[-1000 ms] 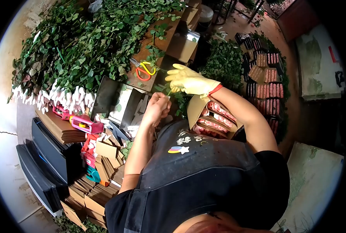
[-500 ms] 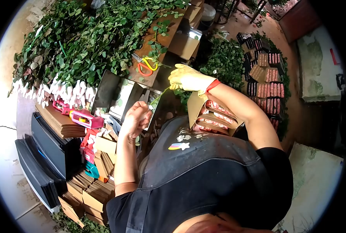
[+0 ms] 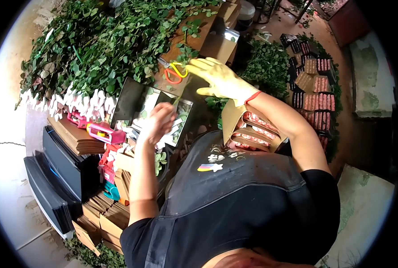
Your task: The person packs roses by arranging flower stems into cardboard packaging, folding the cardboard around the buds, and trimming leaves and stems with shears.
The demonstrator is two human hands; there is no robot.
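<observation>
My bare left hand (image 3: 160, 121) is closed and blurred by motion, in front of an open metal box (image 3: 186, 117). A thin green stem (image 3: 176, 102) sticks up from its fingers. My right hand (image 3: 214, 79), in a yellow glove with a red band at the wrist, has its fingers spread and nothing in them. Just left of its fingertips, scissors with red and yellow handles (image 3: 174, 73) lie on the wooden table (image 3: 200, 39). Below the gloved hand, a cardboard box (image 3: 231, 120) holds pink and white flowers in corrugated card.
A big heap of leafy stems (image 3: 105, 49) with white-wrapped ends covers the table's left. Pink tools (image 3: 106, 134), black sheets (image 3: 62, 163) and folded cardboard (image 3: 112, 216) sit lower left. Packed flower bundles (image 3: 313, 100) stand on the floor at right, beside more foliage (image 3: 266, 67).
My left hand moved away from the glove, down and left, then slightly up and right with the stem. My right hand's fingers have opened and rose a little.
</observation>
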